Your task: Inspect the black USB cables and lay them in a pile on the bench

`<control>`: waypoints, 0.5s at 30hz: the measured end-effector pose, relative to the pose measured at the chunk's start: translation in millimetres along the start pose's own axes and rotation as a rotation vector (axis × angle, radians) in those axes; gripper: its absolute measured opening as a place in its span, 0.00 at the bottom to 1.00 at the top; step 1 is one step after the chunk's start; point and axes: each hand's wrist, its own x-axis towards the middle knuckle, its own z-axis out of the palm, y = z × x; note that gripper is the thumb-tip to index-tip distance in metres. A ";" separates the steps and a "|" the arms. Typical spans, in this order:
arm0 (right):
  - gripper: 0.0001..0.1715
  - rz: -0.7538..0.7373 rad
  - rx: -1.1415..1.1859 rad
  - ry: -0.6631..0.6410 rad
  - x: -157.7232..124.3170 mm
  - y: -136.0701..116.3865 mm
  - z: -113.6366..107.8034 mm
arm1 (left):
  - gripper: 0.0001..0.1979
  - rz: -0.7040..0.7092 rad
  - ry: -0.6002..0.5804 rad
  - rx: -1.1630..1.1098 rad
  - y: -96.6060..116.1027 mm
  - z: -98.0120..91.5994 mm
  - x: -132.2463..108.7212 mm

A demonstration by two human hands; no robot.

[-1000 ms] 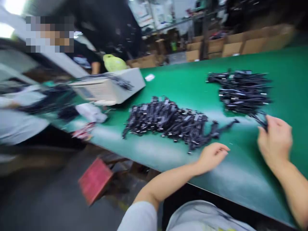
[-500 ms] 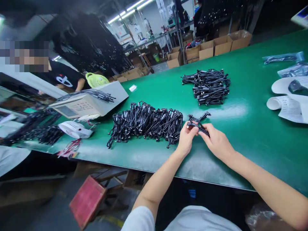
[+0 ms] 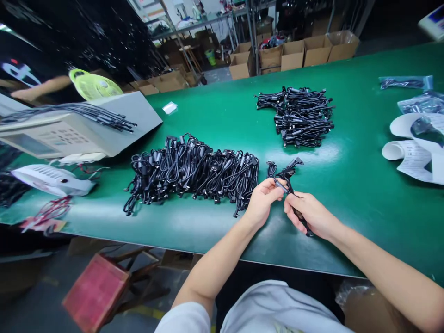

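Both hands work close together over the green table, near its front edge. My left hand (image 3: 261,203) pinches one end of a black cable (image 3: 281,186), near a grey connector piece. My right hand (image 3: 310,213) is wrapped round the folded black cable bundle (image 3: 290,175), whose lower end sticks out below the fingers. A few more cable ends (image 3: 271,168) lie on the table just behind my left hand. To the left stretches a long heap of coiled black cables (image 3: 194,171). Farther back, neatly stacked cable bundles (image 3: 305,118) lie in rows.
At the left stands a beige instrument (image 3: 114,120) with loose cables on top, a green fan (image 3: 95,85) behind it and a white device (image 3: 52,180) before it. Bagged cables (image 3: 405,83) and curled paper (image 3: 412,152) lie right. A red stool (image 3: 97,291) stands below the table.
My right hand has turned and moved slightly down, with the cable bundle now pointing down through its fist. My left hand still pinches a cable end. The view has swung right and down.
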 end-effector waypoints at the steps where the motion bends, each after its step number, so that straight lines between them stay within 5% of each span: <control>1: 0.27 0.019 0.032 -0.004 -1.0 1.0 -0.5 | 0.19 -0.019 -0.005 -0.021 0.5 0.7 -0.5; 15: 0.31 0.252 0.282 -0.115 -13.8 18.1 -23.0 | 0.17 -0.142 -0.026 0.027 -15.0 6.2 -6.1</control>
